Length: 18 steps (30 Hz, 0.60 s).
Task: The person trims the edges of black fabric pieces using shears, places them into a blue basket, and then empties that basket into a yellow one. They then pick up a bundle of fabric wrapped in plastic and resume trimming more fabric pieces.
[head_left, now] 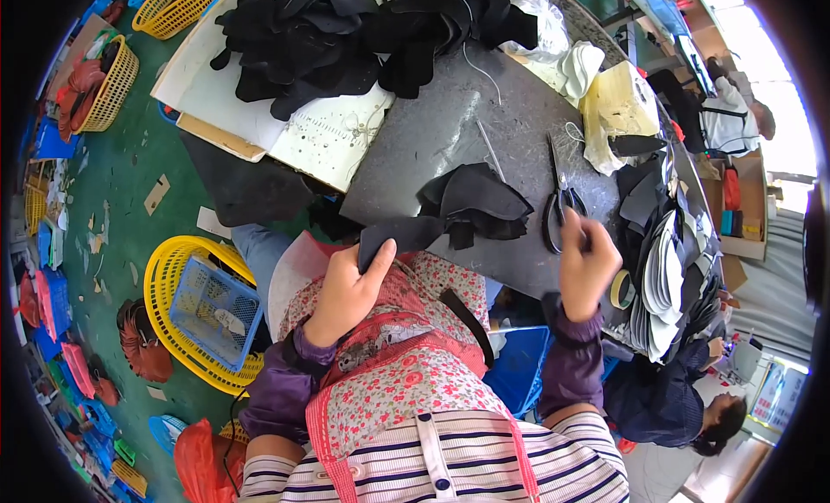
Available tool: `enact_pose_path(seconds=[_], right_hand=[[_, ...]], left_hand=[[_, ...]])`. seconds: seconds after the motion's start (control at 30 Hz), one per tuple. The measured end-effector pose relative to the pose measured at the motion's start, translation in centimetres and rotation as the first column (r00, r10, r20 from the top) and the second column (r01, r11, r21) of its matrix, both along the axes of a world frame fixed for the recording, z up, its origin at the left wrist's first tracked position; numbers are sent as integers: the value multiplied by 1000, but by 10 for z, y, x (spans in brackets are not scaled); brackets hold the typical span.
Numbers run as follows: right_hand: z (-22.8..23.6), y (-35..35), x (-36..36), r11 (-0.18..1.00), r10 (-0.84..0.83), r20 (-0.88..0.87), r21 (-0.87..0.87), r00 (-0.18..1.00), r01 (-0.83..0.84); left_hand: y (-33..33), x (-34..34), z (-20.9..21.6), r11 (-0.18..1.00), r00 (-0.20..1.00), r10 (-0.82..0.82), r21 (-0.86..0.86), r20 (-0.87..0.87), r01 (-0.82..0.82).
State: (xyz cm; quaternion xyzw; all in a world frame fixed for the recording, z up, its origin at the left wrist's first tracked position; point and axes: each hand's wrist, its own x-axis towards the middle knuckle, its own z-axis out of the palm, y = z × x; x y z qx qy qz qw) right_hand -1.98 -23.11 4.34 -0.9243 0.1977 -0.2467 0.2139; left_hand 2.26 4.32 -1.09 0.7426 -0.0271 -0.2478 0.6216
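My left hand (pixel 350 288) grips a black flat cut piece (pixel 399 235) between thumb and fingers, held over my lap at the table's near edge. Just beyond it, a small stack of black cut pieces (pixel 480 200) lies on the dark metal table (pixel 415 153). At the right, my right hand (pixel 590 265) is closed, its fingers curled together. Its fingertips overlap the black handles of the scissors (pixel 555 192), whose blades point away from me. Whether the fingers grip the handles cannot be made out.
A large pile of black pieces (pixel 303 49) covers the white board at the back left. Several grey and white layered pieces (pixel 661 269) and a tape roll (pixel 621 289) are at the right. A yellow basket (pixel 160 330) stands on the floor at left. A person (pixel 661 399) sits at the right.
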Motion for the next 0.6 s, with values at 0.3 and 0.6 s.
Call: enact_pose_path(seconds=[0.3,0.6], right_hand=[[-62,-34,-195,935,150,-943,37,297,-353],[21,13,-70,788,588,-590,572,553,-228]], left_hand=[[-9,1,15,999,995,1,-35,97,2],[-11,-2,12,1000,976,20,3,216,-21]])
